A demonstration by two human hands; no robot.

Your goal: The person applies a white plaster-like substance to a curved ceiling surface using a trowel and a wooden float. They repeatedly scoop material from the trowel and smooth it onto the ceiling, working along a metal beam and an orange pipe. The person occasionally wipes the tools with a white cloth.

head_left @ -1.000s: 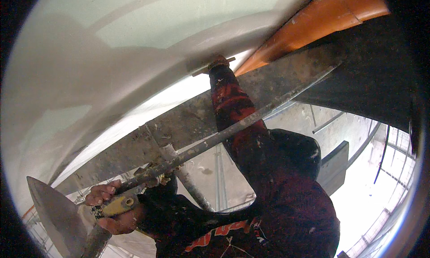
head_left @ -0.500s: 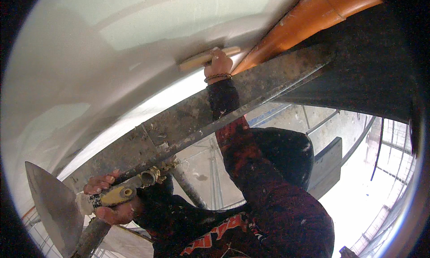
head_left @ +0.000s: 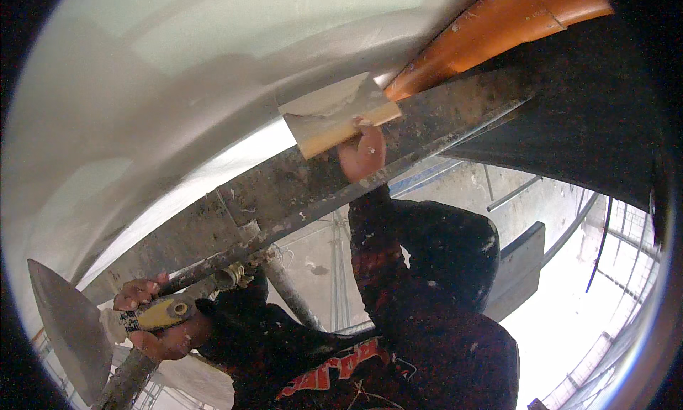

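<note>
At the lower left my left hand (head_left: 174,339) is closed round the yellow and black handle of a trowel (head_left: 71,332). The trowel's broad grey blade stands tilted at the left rim. My right hand (head_left: 364,154) grips a wide, flat smoothing spatula (head_left: 333,105) by its wooden back edge, thumb on top. Grey plaster lies on part of the spatula's pale blade. Its far edge is near the lower part of the curved, whitish plastered surface (head_left: 192,75); whether they touch I cannot tell. Damp darker patches mark that surface.
A long, dirty scaffold board (head_left: 206,225) crosses under my right hand. An orange pipe (head_left: 484,43) runs to the upper right. Beside my left hand are a scaffold coupler (head_left: 235,275) and a tube (head_left: 292,296). A dark panel (head_left: 569,118) fills the right.
My right hand has drawn the spatula down from the plastered surface and tilted it, so its plaster-smeared face now shows. My left hand and the trowel have shifted slightly left.
</note>
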